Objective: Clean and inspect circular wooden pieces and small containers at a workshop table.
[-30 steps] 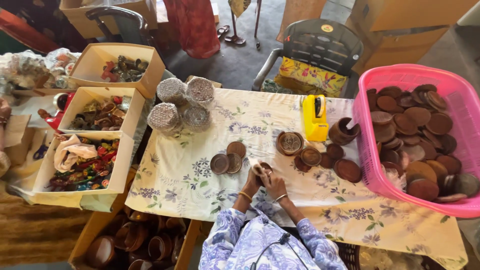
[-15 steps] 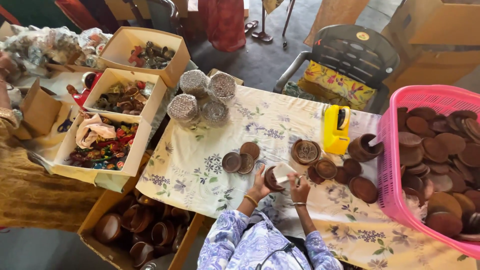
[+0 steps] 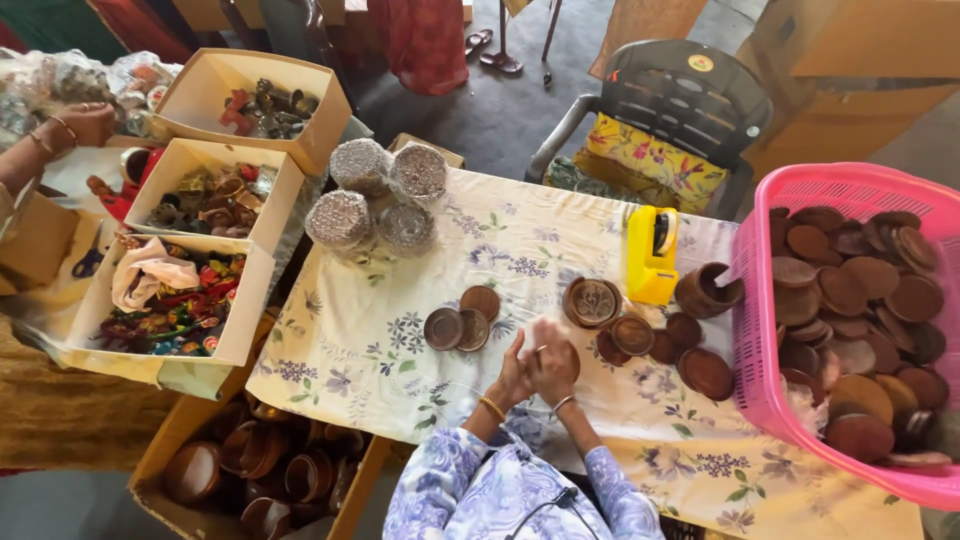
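Head view showed your left hand [image 3: 513,368] and right hand [image 3: 555,365] pressed together at lower centre over the floral counter [image 3: 350,330]. Both closed their grip around a small brown disc [image 3: 572,362], mostly hidden. Three brown lids [image 3: 462,320] lay just left of them, a carved round box [image 3: 592,302] upper right, and a pink basket [image 3: 760,380] far right.

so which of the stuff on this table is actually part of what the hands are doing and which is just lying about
In hand or close by:
- left hand and right hand, closed together over a small item, mostly hidden
- brown round discs
- carved round lid
- pink basket of brown discs

Just lying about:
- yellow tape dispenser
- silvery wrapped bundles
- cardboard boxes of trinkets
- chair
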